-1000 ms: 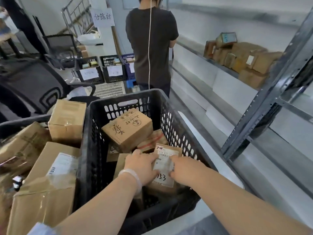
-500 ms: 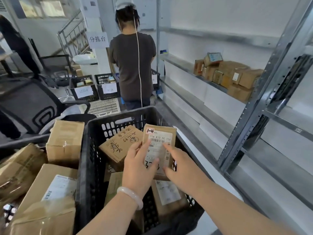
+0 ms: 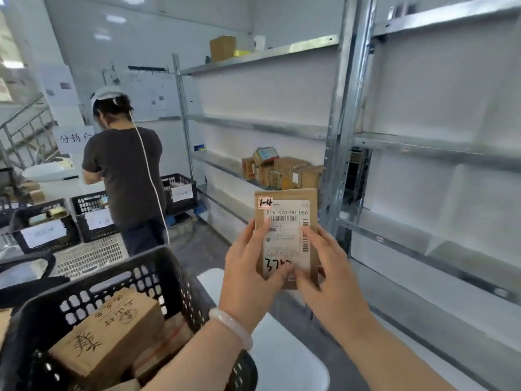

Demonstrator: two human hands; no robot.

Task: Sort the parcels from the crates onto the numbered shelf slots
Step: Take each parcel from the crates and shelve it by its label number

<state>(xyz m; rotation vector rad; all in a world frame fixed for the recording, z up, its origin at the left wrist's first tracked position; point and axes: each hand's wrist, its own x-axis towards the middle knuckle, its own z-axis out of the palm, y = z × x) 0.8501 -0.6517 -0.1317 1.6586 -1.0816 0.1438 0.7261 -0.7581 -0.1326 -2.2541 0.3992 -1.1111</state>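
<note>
Left hand [image 3: 248,275] and right hand [image 3: 327,272] are both curled round one small brown parcel [image 3: 284,206], thumbs pressed on its white label [image 3: 287,238]. The parcel is held upright in the air, label toward the camera, with a handwritten tag [image 3: 265,202] at its top left corner. A pale bracelet [image 3: 234,325] is worn on the left wrist. Below and left, a black crate [image 3: 158,277] is seen, with a printed carton [image 3: 112,334] lying tilted inside. Just behind the parcel a metal shelf rack [image 3: 338,122] is noted; a cluster of brown boxes [image 3: 282,172] is stacked on one level. Farther left, a person in a dark shirt [image 3: 124,176] is turned away beside more labelled crates [image 3: 45,230].
</note>
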